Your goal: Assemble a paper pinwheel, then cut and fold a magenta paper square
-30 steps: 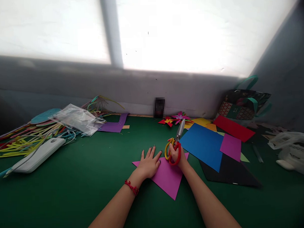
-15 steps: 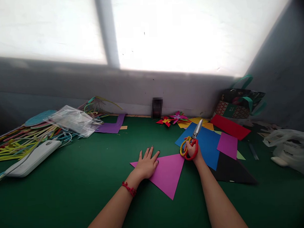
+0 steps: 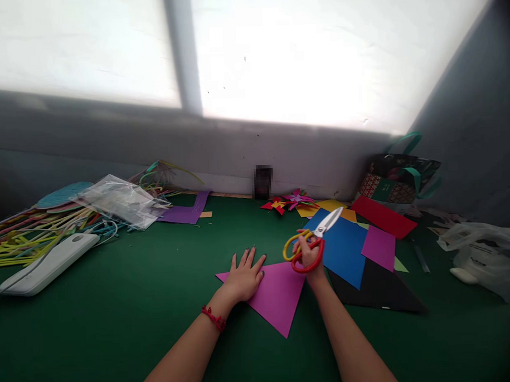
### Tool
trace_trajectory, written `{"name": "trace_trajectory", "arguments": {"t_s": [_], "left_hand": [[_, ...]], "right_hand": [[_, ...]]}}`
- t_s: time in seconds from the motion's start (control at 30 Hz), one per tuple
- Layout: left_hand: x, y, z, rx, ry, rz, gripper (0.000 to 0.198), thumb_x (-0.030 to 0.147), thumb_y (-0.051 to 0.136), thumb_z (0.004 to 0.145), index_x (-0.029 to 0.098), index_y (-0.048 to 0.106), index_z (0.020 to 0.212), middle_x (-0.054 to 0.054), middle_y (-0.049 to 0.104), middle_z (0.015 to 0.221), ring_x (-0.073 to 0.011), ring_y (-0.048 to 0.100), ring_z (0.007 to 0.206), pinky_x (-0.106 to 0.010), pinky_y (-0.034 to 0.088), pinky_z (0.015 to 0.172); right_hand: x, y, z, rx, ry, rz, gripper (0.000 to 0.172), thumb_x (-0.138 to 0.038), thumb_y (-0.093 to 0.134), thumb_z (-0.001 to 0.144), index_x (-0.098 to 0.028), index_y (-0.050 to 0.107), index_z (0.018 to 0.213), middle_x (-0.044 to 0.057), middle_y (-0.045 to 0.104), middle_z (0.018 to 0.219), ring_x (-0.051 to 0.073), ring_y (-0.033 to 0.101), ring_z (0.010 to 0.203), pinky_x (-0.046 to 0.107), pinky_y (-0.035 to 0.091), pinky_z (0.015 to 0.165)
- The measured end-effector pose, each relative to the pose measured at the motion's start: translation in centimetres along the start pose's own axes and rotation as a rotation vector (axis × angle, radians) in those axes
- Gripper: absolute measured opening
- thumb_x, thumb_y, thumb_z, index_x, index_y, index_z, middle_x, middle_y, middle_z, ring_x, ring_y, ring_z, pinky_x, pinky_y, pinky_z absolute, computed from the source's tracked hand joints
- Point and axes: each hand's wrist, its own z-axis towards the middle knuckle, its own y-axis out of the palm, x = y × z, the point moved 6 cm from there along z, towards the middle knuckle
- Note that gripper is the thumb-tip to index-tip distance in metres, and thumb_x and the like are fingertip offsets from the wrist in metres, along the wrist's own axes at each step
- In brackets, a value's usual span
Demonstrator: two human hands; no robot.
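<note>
A pink-purple sheet of paper [image 3: 278, 299], triangular in outline, lies on the green table [image 3: 151, 323]. My left hand [image 3: 243, 278] rests flat on its left part, fingers spread. Above the sheet's right corner, my right hand [image 3: 311, 257] is closed around a pair of scissors [image 3: 323, 227] with one yellow and one red handle. The scissors' blades are together and point up and to the right, over a blue sheet [image 3: 345, 254]. That right hand hides part of the pink-purple sheet's corner.
Right of my hands lie a black sheet [image 3: 375, 290], a smaller purple sheet [image 3: 379, 247] and a red sheet [image 3: 383, 215]. Paper flowers [image 3: 295, 199] sit at the back. A white power strip [image 3: 48, 265] and pipe cleaners [image 3: 14, 252] lie left; a plastic bag [image 3: 487, 261] stands right.
My right hand has moved left with the scissors, which now tilt further to the right. My left hand stays flat on the pink-purple sheet. The view has shifted slightly.
</note>
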Motion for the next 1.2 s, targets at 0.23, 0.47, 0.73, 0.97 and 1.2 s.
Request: {"name": "trace_trajectory", "arguments": {"t_s": [0.23, 0.47, 0.73, 0.97, 1.2], "left_hand": [[-0.1, 0.2, 0.1, 0.007, 0.003, 0.001, 0.052, 0.045, 0.018, 0.091, 0.028, 0.02, 0.14, -0.006, 0.004, 0.148, -0.0276, 0.002, 0.135, -0.056, 0.001, 0.104], [-0.2, 0.2, 0.1, 0.014, 0.004, 0.004, 0.052, 0.046, 0.018, 0.09, 0.029, 0.02, 0.139, -0.006, 0.003, 0.148, -0.0274, 0.001, 0.135, -0.056, 0.001, 0.104], [0.0, 0.1, 0.0, -0.01, 0.0, 0.034, 0.052, 0.045, 0.016, 0.091, 0.027, 0.019, 0.14, -0.008, 0.003, 0.148, -0.0266, 0.002, 0.135, -0.054, 0.002, 0.105], [0.1, 0.1, 0.1, -0.007, -0.004, 0.053, 0.052, 0.044, 0.016, 0.091, 0.028, 0.018, 0.14, -0.007, 0.003, 0.148, -0.0268, 0.001, 0.135, -0.055, 0.003, 0.105], [0.1, 0.0, -0.1, 0.024, -0.002, 0.052, 0.051, 0.046, 0.016, 0.091, 0.03, 0.021, 0.139, -0.006, 0.006, 0.149, -0.0262, 0.003, 0.135, -0.054, 0.003, 0.105]], "right_hand": [[3.1, 4.8, -2.2, -0.146, 0.128, -0.084, 0.028, -0.033, 0.052, 0.072, -0.019, 0.049, 0.096, -0.004, 0.054, 0.051, 0.014, 0.051, 0.038, 0.024, 0.041, 0.034], [2.5, 0.1, 0.7, -0.051, 0.098, -0.176, 0.024, -0.025, 0.053, 0.065, -0.019, 0.055, 0.088, -0.006, 0.052, 0.046, 0.013, 0.052, 0.04, 0.023, 0.043, 0.04], [2.6, -8.7, 4.0, 0.097, 0.084, -0.246, 0.025, -0.024, 0.054, 0.062, -0.016, 0.054, 0.085, -0.004, 0.051, 0.043, 0.015, 0.048, 0.035, 0.024, 0.037, 0.033], [1.7, -8.2, 3.3, 0.155, 0.01, -0.298, 0.027, -0.029, 0.051, 0.068, -0.018, 0.053, 0.093, -0.004, 0.052, 0.048, 0.015, 0.051, 0.042, 0.025, 0.043, 0.041], [-0.2, -4.9, 1.6, 0.064, 0.0, -0.413, 0.036, -0.045, 0.051, 0.074, -0.019, 0.056, 0.098, -0.002, 0.051, 0.05, 0.015, 0.049, 0.044, 0.027, 0.041, 0.044]]}}
